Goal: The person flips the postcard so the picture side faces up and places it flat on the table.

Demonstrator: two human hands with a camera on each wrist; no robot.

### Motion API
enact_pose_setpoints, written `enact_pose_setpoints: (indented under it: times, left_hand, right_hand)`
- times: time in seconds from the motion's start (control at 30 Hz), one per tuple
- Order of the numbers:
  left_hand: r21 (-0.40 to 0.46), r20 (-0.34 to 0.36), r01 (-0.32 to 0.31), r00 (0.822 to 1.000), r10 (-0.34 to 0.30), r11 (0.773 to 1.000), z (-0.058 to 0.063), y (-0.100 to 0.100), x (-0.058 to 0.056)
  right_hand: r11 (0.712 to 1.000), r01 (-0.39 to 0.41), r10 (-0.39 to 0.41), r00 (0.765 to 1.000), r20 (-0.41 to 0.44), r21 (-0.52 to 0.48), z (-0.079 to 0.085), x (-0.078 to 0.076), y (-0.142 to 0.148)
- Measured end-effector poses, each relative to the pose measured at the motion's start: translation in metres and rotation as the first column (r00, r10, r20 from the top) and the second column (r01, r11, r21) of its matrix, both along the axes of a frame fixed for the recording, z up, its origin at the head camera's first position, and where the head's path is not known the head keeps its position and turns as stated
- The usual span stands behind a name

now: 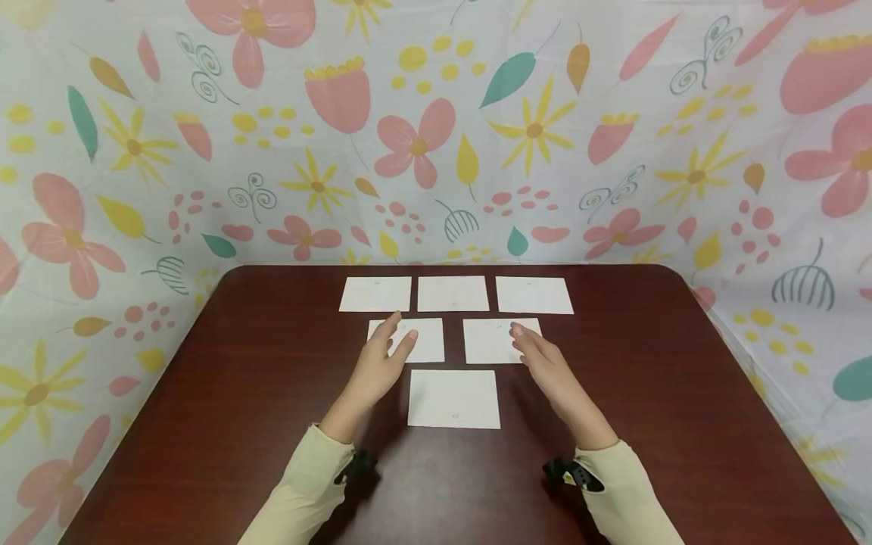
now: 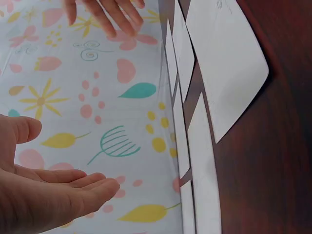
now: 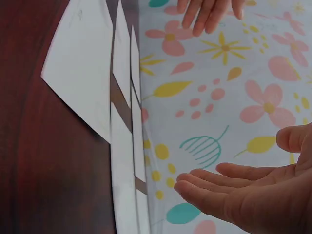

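Head view shows me six white cards (image 1: 453,399) in three rows mid-frame on the desk (image 1: 272,363), the left hand (image 1: 375,367) and right hand (image 1: 559,381) hovering empty, fingers loosely extended, so I judge the layout set, any pick-up next calling for an edge pinch.

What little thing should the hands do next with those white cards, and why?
Maybe lower the left hand onto the middle row's left card. That card lies flat on the table, and from the head camera this hand partly covers it. Neither this hand nor the right hand holds anything, so it looks free to touch the card.
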State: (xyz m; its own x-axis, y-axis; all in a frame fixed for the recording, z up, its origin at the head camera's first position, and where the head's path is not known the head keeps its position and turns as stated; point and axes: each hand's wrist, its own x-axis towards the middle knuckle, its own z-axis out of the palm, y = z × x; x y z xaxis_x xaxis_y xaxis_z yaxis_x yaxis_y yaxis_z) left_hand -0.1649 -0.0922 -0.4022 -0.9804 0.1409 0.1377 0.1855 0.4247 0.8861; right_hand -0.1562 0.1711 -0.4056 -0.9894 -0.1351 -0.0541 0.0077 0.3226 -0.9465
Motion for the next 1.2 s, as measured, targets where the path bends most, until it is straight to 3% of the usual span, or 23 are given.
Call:
enact_pose_setpoints:
  times: [0.17,0.27,0.43,0.67,0.9,1.2]
  left_hand:
    - [0.109,0.13,0.014,0.991,-0.028,0.994,-0.005,0.001,-0.001]
    - [0.169,0.229,-0.011,0.973,-0.028,0.986,-0.006,0.0,0.0]
    - [0.275,0.329,-0.031,0.942,-0.063,0.961,-0.015,-0.003,0.004]
    - [0.362,0.377,0.014,0.913,-0.16,0.932,-0.032,-0.009,0.007]
    - [0.328,0.446,0.021,0.878,-0.174,0.945,-0.041,-0.014,0.012]
    - [0.337,0.455,0.038,0.868,-0.199,0.941,-0.044,-0.011,0.017]
  right_hand:
    - [0.993,-0.017,0.03,0.993,0.116,-0.116,-0.008,0.0,0.002]
    - [0.986,-0.019,0.051,0.98,0.194,-0.167,-0.014,0.001,0.004]
    - [0.977,-0.014,0.073,0.959,0.275,-0.212,-0.024,0.005,0.006]
    - [0.973,-0.005,0.078,0.947,0.312,-0.23,-0.032,0.008,0.006]
    - [0.978,0.0,0.074,0.936,0.343,-0.21,-0.035,0.011,0.005]
    - [0.973,0.001,0.079,0.938,0.338,-0.229,-0.034,0.018,0.005]
